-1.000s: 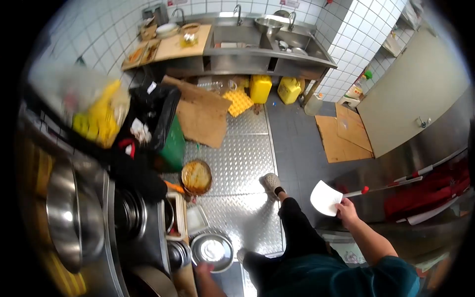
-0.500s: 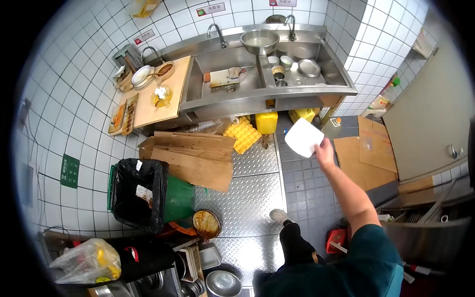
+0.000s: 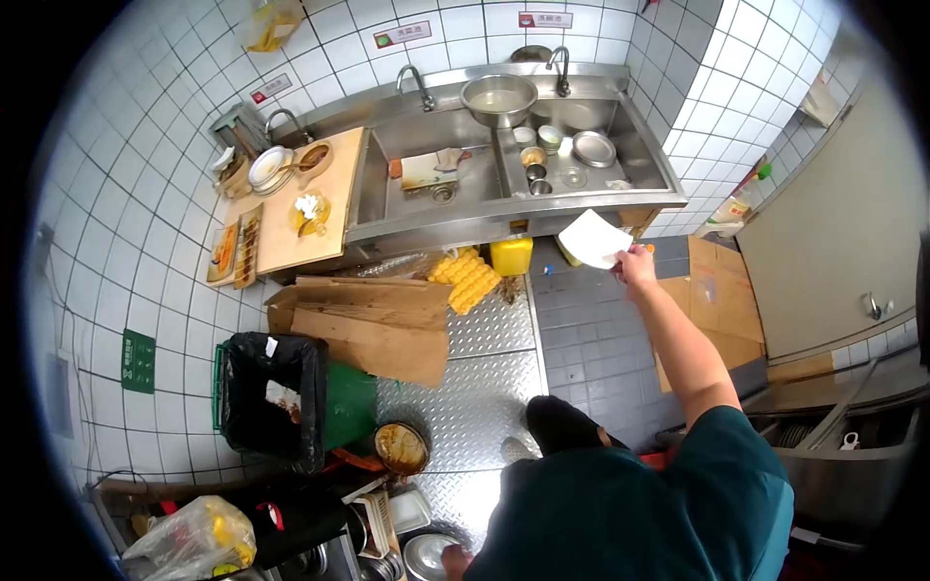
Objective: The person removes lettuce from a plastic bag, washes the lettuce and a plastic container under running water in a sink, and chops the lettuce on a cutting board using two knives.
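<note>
Head view: fingers of right hand [image 3: 635, 267] pinch corner of square white plate [image 3: 592, 236], held out before steel double sink [image 3: 465, 220]. Left hand [image 3: 455, 561] at round metal basin [image 3: 424, 554]; cannot tell how its fingers stand. Pale wooden counter [image 3: 300, 247] carries stacked plates [image 3: 269, 167]. White tiled wall [image 3: 179, 281]. Floor [image 3: 586, 334]: grey tiles beside textured metal plating [image 3: 484, 392], flattened cardboard [image 3: 373, 339], green bin [image 3: 351, 402].

The torso [image 3: 630, 504] partly hides the left hand [image 3: 455, 561]; the bottom edge cuts the steel basin [image 3: 423, 556].
</note>
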Tool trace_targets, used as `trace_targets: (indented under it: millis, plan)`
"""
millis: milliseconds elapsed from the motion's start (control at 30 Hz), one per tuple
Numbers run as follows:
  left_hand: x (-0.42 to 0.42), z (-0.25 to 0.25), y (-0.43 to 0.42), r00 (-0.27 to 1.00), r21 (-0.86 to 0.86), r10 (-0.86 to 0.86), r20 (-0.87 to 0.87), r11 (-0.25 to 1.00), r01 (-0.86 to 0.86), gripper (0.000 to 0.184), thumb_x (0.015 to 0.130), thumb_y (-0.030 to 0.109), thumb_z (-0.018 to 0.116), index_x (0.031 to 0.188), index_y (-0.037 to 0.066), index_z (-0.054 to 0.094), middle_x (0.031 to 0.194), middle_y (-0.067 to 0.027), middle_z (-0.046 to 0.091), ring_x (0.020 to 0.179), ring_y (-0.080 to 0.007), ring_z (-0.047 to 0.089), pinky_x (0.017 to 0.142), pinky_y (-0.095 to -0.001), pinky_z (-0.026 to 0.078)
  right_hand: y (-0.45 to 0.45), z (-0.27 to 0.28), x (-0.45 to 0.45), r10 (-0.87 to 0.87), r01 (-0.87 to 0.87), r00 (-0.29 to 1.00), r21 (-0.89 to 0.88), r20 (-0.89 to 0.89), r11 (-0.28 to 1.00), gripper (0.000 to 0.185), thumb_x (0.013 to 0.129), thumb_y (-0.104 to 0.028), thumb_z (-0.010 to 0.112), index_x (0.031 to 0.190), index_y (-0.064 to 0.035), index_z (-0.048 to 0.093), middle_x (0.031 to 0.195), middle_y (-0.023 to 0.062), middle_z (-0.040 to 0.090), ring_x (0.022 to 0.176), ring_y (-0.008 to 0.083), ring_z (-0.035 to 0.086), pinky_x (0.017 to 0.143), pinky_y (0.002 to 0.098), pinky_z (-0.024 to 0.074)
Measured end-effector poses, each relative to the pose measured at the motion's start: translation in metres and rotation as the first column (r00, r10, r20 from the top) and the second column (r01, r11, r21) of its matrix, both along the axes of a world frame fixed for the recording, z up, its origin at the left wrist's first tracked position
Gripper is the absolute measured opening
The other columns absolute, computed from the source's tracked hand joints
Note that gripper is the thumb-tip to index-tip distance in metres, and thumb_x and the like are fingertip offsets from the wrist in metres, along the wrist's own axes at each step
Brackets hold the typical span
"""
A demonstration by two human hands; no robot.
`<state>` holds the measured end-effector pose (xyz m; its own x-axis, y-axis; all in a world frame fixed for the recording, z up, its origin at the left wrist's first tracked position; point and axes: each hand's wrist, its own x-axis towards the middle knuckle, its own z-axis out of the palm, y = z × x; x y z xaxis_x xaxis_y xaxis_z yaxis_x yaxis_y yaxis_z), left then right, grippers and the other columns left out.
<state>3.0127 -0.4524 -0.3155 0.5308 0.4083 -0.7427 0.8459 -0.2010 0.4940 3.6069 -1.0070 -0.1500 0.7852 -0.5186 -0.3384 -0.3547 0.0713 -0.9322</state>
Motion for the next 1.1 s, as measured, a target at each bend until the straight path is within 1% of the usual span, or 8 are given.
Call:
trace_targets:
  millis: [167, 233, 367, 467, 667, 700, 1000, 1100]
  plan:
    - [0.061, -0.015, 0.011, 0.886, 0.199, -0.348, 0.307, 0.934, 0.297, 0.016, 0.092, 0.013, 0.053, 0.1, 0.002, 0.061, 0.083, -0.0135, 0.063, 0.07, -0.0308, 0.067, 0.057, -0.0471, 0.058, -0.087, 0.002, 0.081, -0.127, 0.141, 0.989, -0.243, 0.071, 0.96, 0.024, 0.087, -0.004, 0.06, 0.107, 0.0085, 0.057, 0.085, 0.0157, 0.069, 0.063, 0.0211, 0.068, 0.054, 0.0323, 0.0552]
    - [0.091, -0.001, 0.005, 0.784, 0.406, -0.601, 0.155, 0.763, 0.503, 0.016, 0.091, 0.015, 0.055, 0.097, 0.002, 0.062, 0.084, -0.0134, 0.064, 0.072, -0.0298, 0.068, 0.06, -0.0456, 0.059, -0.117, 0.001, 0.121, -0.112, 0.128, 0.991, -0.308, 0.069, 0.943, 0.028, 0.084, -0.004, 0.06, 0.108, 0.0094, 0.056, 0.087, 0.0177, 0.069, 0.063, 0.0231, 0.07, 0.057, 0.0339, 0.0576]
    - [0.188, 0.007, -0.046, 0.943, 0.162, -0.323, -0.077, 0.929, 0.331, 0.017, 0.09, 0.016, 0.057, 0.097, 0.002, 0.062, 0.085, -0.0134, 0.064, 0.073, -0.0302, 0.068, 0.061, -0.0456, 0.059, -0.158, -0.04, 0.231, -0.108, 0.097, 0.994, -0.462, 0.002, 0.882, 0.031, 0.083, -0.004, 0.061, 0.109, 0.0107, 0.054, 0.087, 0.0197, 0.069, 0.068, 0.0262, 0.072, 0.059, 0.0357, 0.0588]
    - [0.283, 0.016, -0.102, 0.953, 0.116, -0.238, -0.19, 0.958, 0.262, 0.017, 0.09, 0.017, 0.057, 0.097, 0.003, 0.063, 0.086, -0.0135, 0.064, 0.074, -0.0304, 0.068, 0.062, -0.0456, 0.058, -0.232, -0.189, 0.337, -0.156, 0.004, 0.979, -0.742, -0.135, 0.67, 0.035, 0.075, -0.01, 0.064, 0.106, 0.0064, 0.059, 0.089, 0.0224, 0.071, 0.069, 0.0303, 0.073, 0.066, 0.0388, 0.059]
    - [0.401, 0.048, -0.185, 0.935, 0.074, -0.169, -0.311, 0.977, 0.202, 0.019, 0.089, 0.02, 0.059, 0.097, 0.004, 0.064, 0.088, -0.0136, 0.065, 0.077, -0.031, 0.068, 0.064, -0.0456, 0.058, -0.234, -0.229, 0.445, -0.088, -0.271, 0.731, -0.407, -0.676, 0.872, 0.037, 0.081, -0.014, 0.065, 0.114, 0.0025, 0.058, 0.099, 0.0213, 0.072, 0.097, 0.0347, 0.071, 0.084, 0.0396, 0.0563]
    - [0.41, 0.055, -0.189, 0.93, 0.071, -0.162, -0.329, 0.978, 0.196, 0.019, 0.088, 0.02, 0.059, 0.097, 0.004, 0.064, 0.088, -0.0136, 0.065, 0.077, -0.0311, 0.068, 0.064, -0.0456, 0.058, -0.234, -0.241, 0.453, -0.115, -0.357, 0.77, -0.573, -0.628, 0.737, 0.036, 0.082, -0.011, 0.062, 0.114, 0.0027, 0.058, 0.097, 0.0212, 0.073, 0.098, 0.0352, 0.07, 0.087, 0.0392, 0.0552]
    - [0.421, 0.106, -0.188, 0.911, 0.089, -0.108, -0.399, 0.984, 0.155, 0.021, 0.087, 0.024, 0.062, 0.097, 0.006, 0.065, 0.091, -0.0138, 0.066, 0.08, -0.0319, 0.068, 0.067, -0.0457, 0.057, -0.242, -0.29, 0.487, 0.199, -0.52, 0.762, -0.399, -0.617, 0.755, 0.032, 0.081, -0.012, 0.06, 0.109, 0.0034, 0.062, 0.1, 0.0233, 0.071, 0.095, 0.0372, 0.069, 0.085, 0.0419, 0.0532]
    - [0.421, 0.107, -0.192, 0.912, 0.085, -0.086, -0.4, 0.988, 0.131, 0.022, 0.086, 0.025, 0.063, 0.097, 0.006, 0.065, 0.092, -0.0138, 0.067, 0.081, -0.0321, 0.068, 0.068, -0.0457, 0.057, -0.241, -0.299, 0.483, 0.234, -0.416, 0.888, -0.474, -0.396, 0.776, 0.036, 0.081, -0.01, 0.063, 0.114, 0.0046, 0.059, 0.088, 0.0183, 0.07, 0.07, 0.0241, 0.069, 0.057, 0.0352, 0.0524]
